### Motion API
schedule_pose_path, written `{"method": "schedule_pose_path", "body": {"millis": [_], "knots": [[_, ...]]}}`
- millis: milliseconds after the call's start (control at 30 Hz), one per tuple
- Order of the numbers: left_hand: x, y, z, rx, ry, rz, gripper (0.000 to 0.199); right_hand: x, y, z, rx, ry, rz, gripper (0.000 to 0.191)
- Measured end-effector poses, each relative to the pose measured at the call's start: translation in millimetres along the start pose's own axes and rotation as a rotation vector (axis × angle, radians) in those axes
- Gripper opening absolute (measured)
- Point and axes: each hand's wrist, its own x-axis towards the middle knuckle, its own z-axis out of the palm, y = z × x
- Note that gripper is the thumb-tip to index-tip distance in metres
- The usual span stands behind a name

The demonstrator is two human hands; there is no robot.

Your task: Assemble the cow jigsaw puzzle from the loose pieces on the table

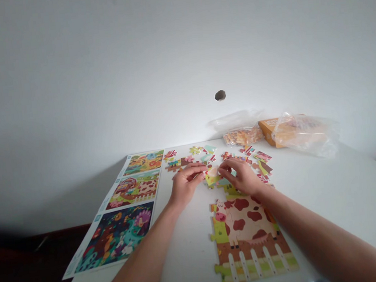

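Note:
A partly joined jigsaw puzzle [248,229] lies on the white table, showing a spotted cow above a white fence. Beyond its top edge, a light green puzzle piece [213,176] is between my two hands. My left hand [188,180] pinches the piece's left side with thumb and fingertips together. On the other side my right hand [241,174] has thumb and fingers closed at the piece's right edge. Joined green pieces [231,190] sit just below it, partly covered by my right hand. Several loose puzzle pieces [177,162] are scattered around and behind both hands.
A sheet with three printed pictures [130,188] lies along the table's left side. Toward the back right are a clear bag of puzzle pieces [243,135], an orange box [268,132] and a crumpled clear plastic bag [309,134]. A white wall [166,71] with a hole rises behind.

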Motion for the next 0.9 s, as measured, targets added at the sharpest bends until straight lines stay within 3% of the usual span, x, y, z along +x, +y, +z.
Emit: {"method": "schedule_pose_path", "body": {"millis": [200,567,900], "knots": [[-3.2,-3.1,4.9,-0.162,-0.038,-0.192,0.026,-0.6,-2.0,-1.0,0.023,0.01,0.026,0.023],[-4.1,0.7,5.3,-0.255,-0.127,-0.201,0.033,-0.1,-4.6,-4.3,0.02,-0.022,0.029,0.022],[-2.3,-3.6,5.8,-0.329,-0.056,-0.273,0.026,-1.8,-6.7,-2.2,0.1,0.002,0.071,0.025]]}}
